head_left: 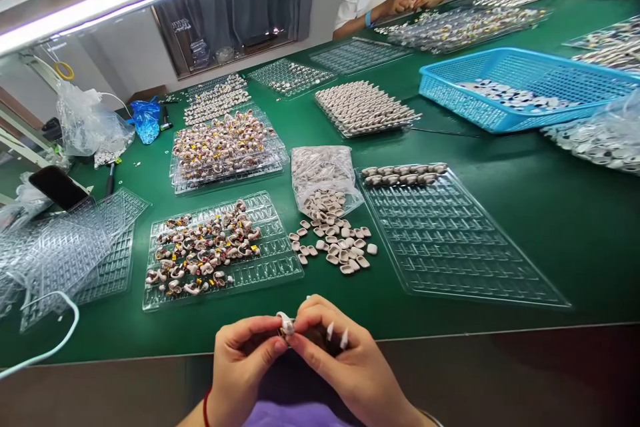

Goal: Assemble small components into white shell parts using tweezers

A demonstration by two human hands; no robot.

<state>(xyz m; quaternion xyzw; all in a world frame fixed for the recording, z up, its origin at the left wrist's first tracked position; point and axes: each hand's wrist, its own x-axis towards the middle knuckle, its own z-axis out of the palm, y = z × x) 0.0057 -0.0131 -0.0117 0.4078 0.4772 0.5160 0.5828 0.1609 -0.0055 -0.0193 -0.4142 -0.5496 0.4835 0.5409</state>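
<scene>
Just in front of the table's near edge, my left hand (pixel 245 357) and my right hand (pixel 340 353) meet, fingertips pinched together on one small pale earbud-like part (pixel 285 323). Thumb and fingers cover most of it, so its far side is hidden. Behind my hands lies a clear tray (pixel 270 267) with rows of similar pale parts (pixel 210 247) showing dark and yellow bits. Loose beige shell caps (pixel 345 247) spill from a clear plastic bag (pixel 323 170). To the right, another clear tray (pixel 465 247) carries finished-looking beige pieces (pixel 405 175) along its far rows.
Stacked filled trays (pixel 225 147) stand behind on the green table (pixel 280 107). A blue basket (pixel 500 123) holds flat pale pieces at right. At left are clear trays (pixel 85 253), a phone (pixel 59 187) and a white cable (pixel 75 320). Across the table, a person's hands (pixel 410 0) handle small parts.
</scene>
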